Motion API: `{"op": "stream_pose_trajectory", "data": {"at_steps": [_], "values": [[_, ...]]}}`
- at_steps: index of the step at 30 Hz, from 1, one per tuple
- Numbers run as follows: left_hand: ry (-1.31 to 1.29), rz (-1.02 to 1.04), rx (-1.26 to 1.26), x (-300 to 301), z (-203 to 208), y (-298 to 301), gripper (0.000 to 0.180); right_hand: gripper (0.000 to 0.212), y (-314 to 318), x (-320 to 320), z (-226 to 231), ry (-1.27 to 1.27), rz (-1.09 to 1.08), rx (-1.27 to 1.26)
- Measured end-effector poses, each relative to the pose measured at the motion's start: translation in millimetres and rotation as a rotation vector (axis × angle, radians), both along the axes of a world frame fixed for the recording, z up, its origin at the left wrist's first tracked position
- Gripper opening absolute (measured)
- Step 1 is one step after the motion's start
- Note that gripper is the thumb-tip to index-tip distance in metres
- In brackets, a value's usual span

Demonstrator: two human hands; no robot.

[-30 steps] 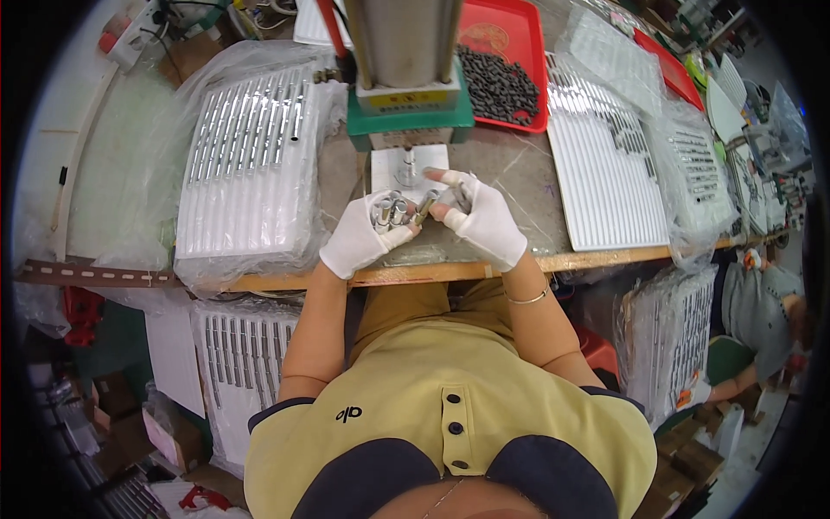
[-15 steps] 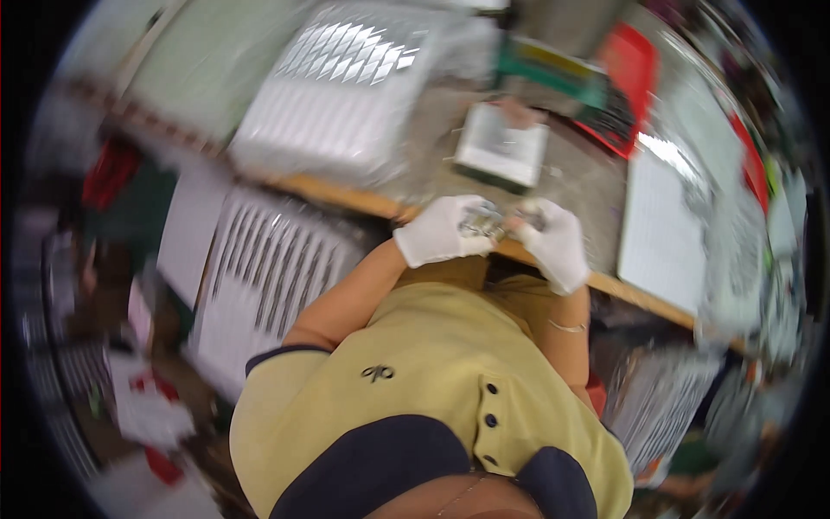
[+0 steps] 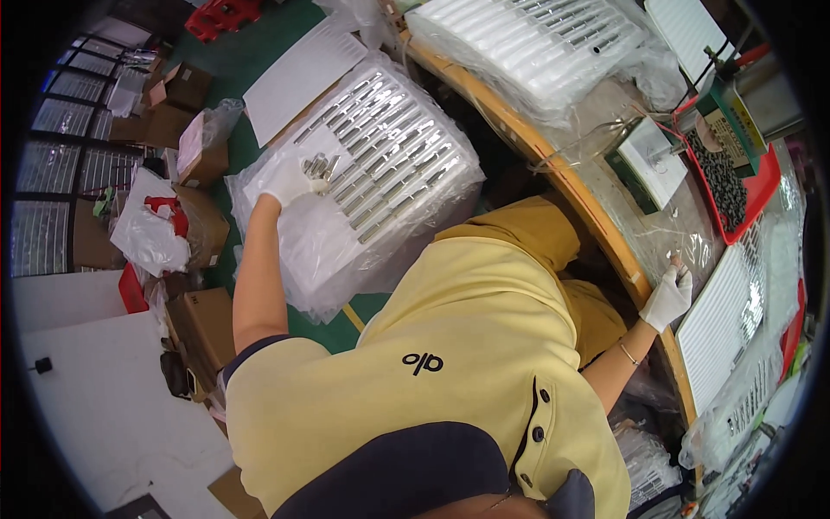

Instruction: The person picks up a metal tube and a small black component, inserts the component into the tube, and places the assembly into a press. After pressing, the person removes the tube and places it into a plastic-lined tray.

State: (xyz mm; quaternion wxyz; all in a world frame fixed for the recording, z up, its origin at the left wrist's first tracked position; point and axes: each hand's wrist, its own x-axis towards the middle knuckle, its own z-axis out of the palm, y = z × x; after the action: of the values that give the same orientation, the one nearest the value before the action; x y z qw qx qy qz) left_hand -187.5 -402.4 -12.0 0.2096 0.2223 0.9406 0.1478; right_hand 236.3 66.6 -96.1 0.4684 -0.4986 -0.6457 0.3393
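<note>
My left hand (image 3: pixel 285 177), in a white glove, reaches out over a white foam tray (image 3: pixel 303 246) wrapped in clear plastic. It is closed on several small shiny metal pieces (image 3: pixel 320 167), whose exact kind I cannot make out. Rows of silver metal tubes (image 3: pixel 380 156) lie in the tray's grooves beside it. At the bench's edge, far to the right, is my right hand (image 3: pixel 667 298), gloved with bare fingertips. Its fingers are drawn together over the bench top; whether anything small is between them is hidden.
A white-topped device (image 3: pixel 654 164) stands on the bench, with a red tray (image 3: pixel 761 203) of small dark parts beside it. Another foam tray of tubes (image 3: pixel 519 52) lies at the far side. White ribbed sheets (image 3: pixel 718 320) are on the right, cardboard boxes (image 3: pixel 203 324) on the left.
My body and view have turned left. My hands, earlier close together over the bench edge, are now far apart: the left over the foam tray with the metal pieces, the right still by the bench.
</note>
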Motion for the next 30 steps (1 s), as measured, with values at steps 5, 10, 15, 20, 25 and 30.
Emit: {"op": "stream_pose_trajectory", "data": {"at_steps": [5,10,15,20,25,30], "values": [[0.027,-0.173,-0.110,-45.7,-35.9,-9.4,0.042,0.017,0.2,-0.7,1.4,-0.067,0.010,0.044],[0.018,-0.257,-0.288,-56.8,-39.0,-2.7,0.042,0.022,-1.6,-3.4,2.5,-0.129,-0.031,0.015],[0.058,-0.205,-0.031,-65.9,-43.2,-8.8,0.058,0.021,9.0,5.5,-10.2,-0.153,-0.008,0.024],[0.291,0.031,-0.035,-58.0,-55.2,0.5,0.050,0.018,1.0,-2.4,3.6,-0.294,-0.049,0.020],[0.548,0.254,0.050,-73.5,-94.5,-3.7,0.041,0.018,6.2,1.6,-1.0,-0.319,-0.043,-0.023],[0.758,0.469,0.341,-87.0,-112.1,-9.1,0.028,0.017,3.7,-2.4,3.8,-0.352,-0.058,-0.039]]}}
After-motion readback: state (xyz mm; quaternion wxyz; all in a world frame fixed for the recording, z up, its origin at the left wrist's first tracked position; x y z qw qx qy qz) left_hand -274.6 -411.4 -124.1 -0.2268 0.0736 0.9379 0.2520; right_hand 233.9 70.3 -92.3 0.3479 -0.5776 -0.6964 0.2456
